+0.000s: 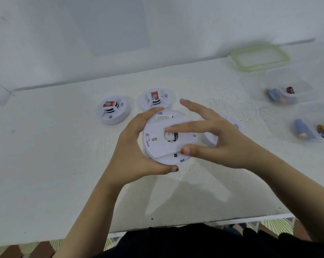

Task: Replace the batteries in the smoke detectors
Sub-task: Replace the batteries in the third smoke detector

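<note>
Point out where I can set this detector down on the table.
Bare tabletop left of the left hand and the far-left detector; also the near strip between the forearms. Crowded: battery tubs at right, detectors behind the hands.

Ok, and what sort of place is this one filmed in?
Likely a room in a home: a plain white table against a bare white wall, patterned floor tiles below its edge, and clear plastic tubs of batteries near the smoke detectors.

No legible text; sound-wave sign on smoke detector; red label blurred.
</note>
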`<state>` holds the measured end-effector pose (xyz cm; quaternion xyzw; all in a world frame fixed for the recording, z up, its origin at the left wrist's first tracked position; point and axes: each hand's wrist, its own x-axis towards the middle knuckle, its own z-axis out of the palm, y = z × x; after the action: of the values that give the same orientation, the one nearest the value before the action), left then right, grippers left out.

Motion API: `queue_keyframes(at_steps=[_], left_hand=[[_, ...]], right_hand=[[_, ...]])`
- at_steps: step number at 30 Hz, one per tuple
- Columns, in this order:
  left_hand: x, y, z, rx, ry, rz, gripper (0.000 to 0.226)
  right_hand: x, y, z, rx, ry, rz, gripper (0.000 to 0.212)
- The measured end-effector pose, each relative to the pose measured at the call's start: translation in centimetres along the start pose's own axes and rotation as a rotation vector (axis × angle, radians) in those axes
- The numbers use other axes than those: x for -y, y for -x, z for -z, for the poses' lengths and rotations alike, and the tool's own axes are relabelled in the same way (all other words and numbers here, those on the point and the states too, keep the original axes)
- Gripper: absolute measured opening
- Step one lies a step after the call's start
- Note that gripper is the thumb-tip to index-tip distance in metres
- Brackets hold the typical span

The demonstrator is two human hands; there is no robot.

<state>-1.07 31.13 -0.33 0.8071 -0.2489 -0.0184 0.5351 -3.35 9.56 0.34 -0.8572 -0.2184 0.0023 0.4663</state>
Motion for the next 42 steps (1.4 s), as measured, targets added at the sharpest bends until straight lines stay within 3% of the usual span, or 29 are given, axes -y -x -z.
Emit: queue_keyframes(at_steps=[4, 8, 16, 29, 42], left_hand=[[-0.3, -0.3, -0.1, 0.006, 0.016, -0.023, 0.101], [-0.5, -0.4, -0.2, 0.006, 0.026, -0.031, 0.100], [-0.4, -0.4, -0.4, 0.036, -0.059, -0.010, 0.105], [-0.5, -0.5, -1.0, -0.011, -0.063, -0.062, 0.097], [-0.3, -0.4, -1.8, -0.043, -0.134, -0.138, 0.088]], right_hand=[[0.4, 0.3, -0.2, -0.044, -0.217, 0.020, 0.048], [0.2, 0.5, -0.1, -0.058, -0.226, -0.008, 0.062], [0.5, 0.5, 0.5, -0.030, -0.393, -0.100, 0.054], [1.6, 0.3, -0.2, -0.168, -0.202, -0.082, 0.049], [1.2, 0.8, -1.0, -0.264, 0.129, -0.024, 0.060]])
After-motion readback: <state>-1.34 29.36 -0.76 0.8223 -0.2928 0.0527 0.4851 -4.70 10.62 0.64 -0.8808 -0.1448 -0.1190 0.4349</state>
